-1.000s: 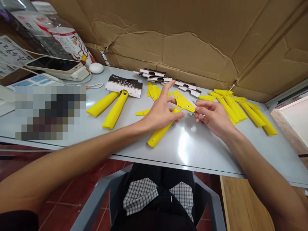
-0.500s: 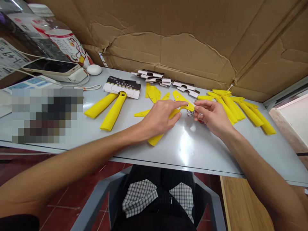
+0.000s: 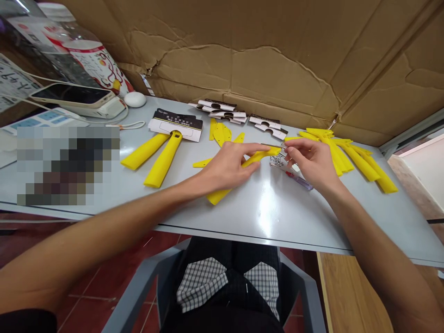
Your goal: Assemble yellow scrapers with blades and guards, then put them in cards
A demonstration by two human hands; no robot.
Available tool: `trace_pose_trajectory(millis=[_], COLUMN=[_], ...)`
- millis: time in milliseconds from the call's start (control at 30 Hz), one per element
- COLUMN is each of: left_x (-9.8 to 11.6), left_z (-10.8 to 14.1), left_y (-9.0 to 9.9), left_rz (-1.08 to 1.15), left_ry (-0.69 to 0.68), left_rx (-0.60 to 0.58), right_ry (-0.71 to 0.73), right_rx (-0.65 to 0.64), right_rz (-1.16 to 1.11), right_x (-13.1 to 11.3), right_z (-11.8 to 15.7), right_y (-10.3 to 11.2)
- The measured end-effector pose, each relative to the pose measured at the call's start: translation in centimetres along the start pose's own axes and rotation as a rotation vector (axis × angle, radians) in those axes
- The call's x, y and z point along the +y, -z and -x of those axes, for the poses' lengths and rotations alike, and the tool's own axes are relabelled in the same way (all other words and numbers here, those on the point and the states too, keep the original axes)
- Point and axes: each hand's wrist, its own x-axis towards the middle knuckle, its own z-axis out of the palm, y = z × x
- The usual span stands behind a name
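Note:
My left hand [image 3: 231,169] is closed around a yellow plastic handle [image 3: 218,196], thumb below and index finger along the top. The handle slants up to the right, its flat end turned edge-on. At that end my right hand [image 3: 314,162] pinches with thumb and fingertips; whatever lies between them is too small to make out. Under the fingers is a small pile of metal screws or nuts [image 3: 277,159]. Beside it lies a screwdriver [image 3: 301,181] with a clear purplish grip, partly below my right hand. Flat yellow pieces [image 3: 220,133] lie behind my left hand.
Two yellow handles [image 3: 163,159] with black-and-white cards [image 3: 176,126] lie left. More yellow handles [image 3: 367,166] are grouped right. Folded cards [image 3: 222,110] line the cardboard wall [image 3: 243,55]. A phone [image 3: 72,94], a bottle [image 3: 92,60] and cables stand at far left.
The handle has turned in my left hand, so its flat end shows edge-on rather than its broad face. My right hand has shifted slightly right, and more of the screwdriver and small metal parts shows.

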Motion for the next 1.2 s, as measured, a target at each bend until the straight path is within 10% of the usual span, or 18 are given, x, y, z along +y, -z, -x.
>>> trace_pose_trajectory(millis=[200, 667, 1200], left_x=[0.6, 0.0, 0.0], left_z=[-0.8, -1.2, -0.9], left_y=[0.6, -1.5, -2.0], left_rz=[0.676, 0.920, 0.880], left_ry=[0.230, 0.452, 0.371], left_rx=[-0.074, 0.028, -0.004], right_ry=[0.449, 0.405, 0.329], right_rx=[-0.101, -0.301, -0.276], right_rz=[0.615, 0.791, 0.856], right_x=[2.3, 2.3, 2.2], right_z=[-1.0, -0.4, -0.6], right_y=[1.4, 0.4, 0.5])
